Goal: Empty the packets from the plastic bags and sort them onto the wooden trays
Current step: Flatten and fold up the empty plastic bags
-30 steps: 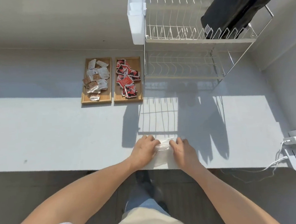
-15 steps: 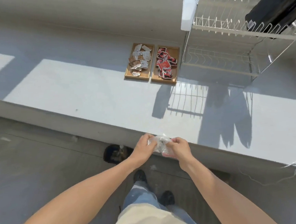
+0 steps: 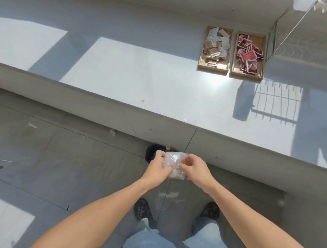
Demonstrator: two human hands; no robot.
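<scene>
**Fingers pinch crumpled clear bag above the floor**

Fingers point(image 3: 162, 156) of the left hand point(image 3: 156, 171) curled and pinching the left edge of a crumpled clear plastic bag point(image 3: 173, 164); fingers point(image 3: 185, 167) of the right hand point(image 3: 196, 170) pressed together on its right edge. Bag held in the air between both hands, in front of the body, below the front edge of the pale grey tabletop point(image 3: 136, 75) and over the grey tiled floor point(image 3: 44, 151). Contents of the bag too blurred to tell. Bare forearms reaching in from the bottom of the view, above light blue jeans point(image 3: 147, 243) and dark shoes point(image 3: 142, 209).

Far back on the tabletop, well apart from the hands, two shallow rectangular wooden trays set side by side, close but with a thin gap. Left wooden tray point(image 3: 214, 67) heaped with white and brown paper packets point(image 3: 216, 44). Right wooden tray point(image 3: 247, 74) heaped with red packets point(image 3: 247, 54). Just right of the trays, legs and wires of a white metal dish rack point(image 3: 287, 32), cut off by the upper right corner, casting a barred shadow on the sunlit tabletop. Small round dark object point(image 3: 151, 151) on the floor at the foot of the counter, just behind the left hand, partly hidden; identity unclear. Bright patches of sunlight across tabletop and floor.
</scene>
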